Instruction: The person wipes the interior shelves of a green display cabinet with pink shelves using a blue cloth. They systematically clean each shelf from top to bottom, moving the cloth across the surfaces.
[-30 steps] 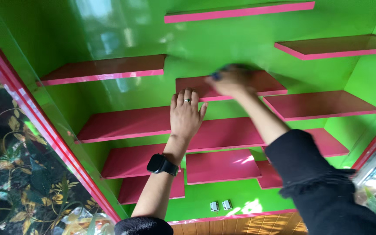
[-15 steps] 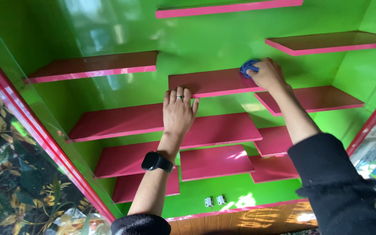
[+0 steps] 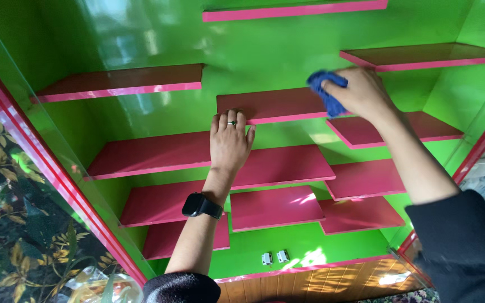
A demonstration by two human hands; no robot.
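Since half a second ago the right hand (image 3: 363, 92) has slid rightward and a little upward, carrying the blue cloth (image 3: 326, 95) off the right end of the middle pink shelf (image 3: 270, 105); more of the cloth now shows, hanging below the fingers. A second ago that hand was a blur over the middle of the same shelf. The left hand (image 3: 230, 143) has hardly shifted between frames.

The right hand is clenched around the blue cloth, which is bunched under its fingers and pressed near the green back wall (image 3: 265, 50) at the shelf's right end, just below the upper right shelf (image 3: 422, 56). The left hand lies flat and released, holding nothing, its fingertips resting on the front edge of the middle pink shelf; a ring shows on one finger, and a black smartwatch (image 3: 201, 205) sits on the wrist. Both forearms are bare up to black sleeves (image 3: 461, 247).

Pink shelves are staggered across the glossy green cabinet: an upper left shelf (image 3: 124, 81), a top shelf (image 3: 293, 10), and several lower ones (image 3: 152, 154) beneath the hands. Two small white catches (image 3: 273, 257) sit on the green panel at the bottom, above a wood-grain strip (image 3: 321, 283). A pink frame (image 3: 57, 179) edges the cabinet on the left, beside dark wallpaper with a gold leaf pattern (image 3: 12, 224).
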